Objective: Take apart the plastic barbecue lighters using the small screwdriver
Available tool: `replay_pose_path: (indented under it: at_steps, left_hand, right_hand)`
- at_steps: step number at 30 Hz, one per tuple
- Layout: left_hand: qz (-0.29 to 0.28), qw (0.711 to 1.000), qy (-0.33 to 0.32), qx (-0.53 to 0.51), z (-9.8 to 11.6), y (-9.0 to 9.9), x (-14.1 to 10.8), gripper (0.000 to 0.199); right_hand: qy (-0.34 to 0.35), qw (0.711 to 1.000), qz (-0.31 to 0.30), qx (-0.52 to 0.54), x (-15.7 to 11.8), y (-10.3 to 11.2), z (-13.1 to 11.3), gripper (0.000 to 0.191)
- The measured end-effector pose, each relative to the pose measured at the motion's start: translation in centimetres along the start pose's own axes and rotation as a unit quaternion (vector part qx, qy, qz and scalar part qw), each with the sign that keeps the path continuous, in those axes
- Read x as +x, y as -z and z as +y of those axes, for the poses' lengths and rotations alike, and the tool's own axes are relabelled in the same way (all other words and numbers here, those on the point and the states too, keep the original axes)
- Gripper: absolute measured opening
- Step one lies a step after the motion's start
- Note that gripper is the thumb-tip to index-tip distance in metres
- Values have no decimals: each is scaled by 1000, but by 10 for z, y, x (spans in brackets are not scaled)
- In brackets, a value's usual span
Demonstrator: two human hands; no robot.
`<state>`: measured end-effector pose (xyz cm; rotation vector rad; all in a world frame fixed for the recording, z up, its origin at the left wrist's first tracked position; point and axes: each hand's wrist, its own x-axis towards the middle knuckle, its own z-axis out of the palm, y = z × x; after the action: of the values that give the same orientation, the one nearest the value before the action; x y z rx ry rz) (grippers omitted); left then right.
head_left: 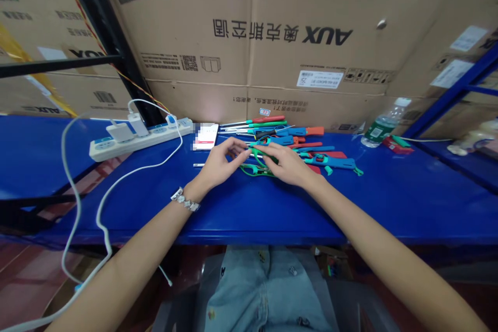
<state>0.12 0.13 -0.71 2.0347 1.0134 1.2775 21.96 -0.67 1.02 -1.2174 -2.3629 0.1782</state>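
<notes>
My left hand and my right hand meet above the blue table, fingertips pinched together around a small green piece. Which part each hand grips is too small to tell. Under and beside them lie long-nosed lighters in several colours. A blue lighter lies right of my right hand, with a small teal part near it. Behind my hands are lighters with red and green handles and metal rods. A green loop hangs below my fingers.
At left, a white power strip holds chargers, with white cables trailing over the table. A phone lies behind my left hand. A water bottle and a red box stand at right. Large cardboard backs the blue table.
</notes>
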Motion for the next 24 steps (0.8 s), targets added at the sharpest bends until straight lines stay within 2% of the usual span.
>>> replay_pose_path:
  at_steps: [3, 7, 12, 15, 19, 24]
  left_hand:
    - [-7, 998, 45, -48, -2, -2, 3, 21]
    - [0, 996, 61, -69, -9, 3, 9, 16]
    - [12, 994, 98, -51, -16, 14, 10, 14]
    - [1, 996, 90, 1, -15, 17, 8, 17]
    - [4, 989, 54, 141, -10, 20, 5, 21]
    - [-43, 982, 23, 183, -12, 23, 5, 24]
  right_hand:
    - [6, 1000, 2, 25, -1, -5, -4, 42]
    - [29, 996, 30, 82, -3, -4, -7, 34]
    - [12, 998, 25, 57, -8, -3, 1, 39]
    - [28, 996, 28, 84, -6, -7, 8, 36]
    - [51, 993, 29, 106, -3, -14, 18, 35]
    - [70, 993, 16, 92, -3, -20, 23, 34]
